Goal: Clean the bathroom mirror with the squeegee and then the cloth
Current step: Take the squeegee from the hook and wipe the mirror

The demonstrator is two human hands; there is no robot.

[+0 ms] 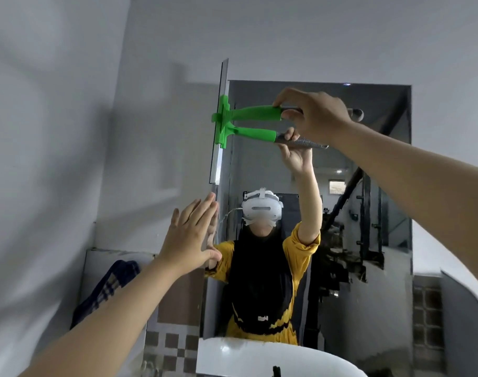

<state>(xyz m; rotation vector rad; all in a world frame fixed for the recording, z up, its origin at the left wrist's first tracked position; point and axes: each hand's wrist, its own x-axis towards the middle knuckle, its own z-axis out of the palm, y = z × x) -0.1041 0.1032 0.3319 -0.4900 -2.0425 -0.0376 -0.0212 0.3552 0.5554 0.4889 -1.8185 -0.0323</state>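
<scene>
The bathroom mirror (374,219) hangs on the grey wall in front of me and reflects a person wearing a headset. My right hand (315,118) grips the squeegee (251,113) by its handle, green near the head and grey further back. The long blade stands upright against the mirror's upper left edge. My left hand (189,240) is open, fingers together, flat against the mirror's left edge lower down. A dark blue checked cloth (107,289) hangs at the lower left beside the tiled wall, away from both hands.
A white sink (259,357) curves below the mirror with a dark tap tip at its front. Checked wall tiles (167,346) lie to the sink's left. A white rounded fixture (471,295) stands at the right edge.
</scene>
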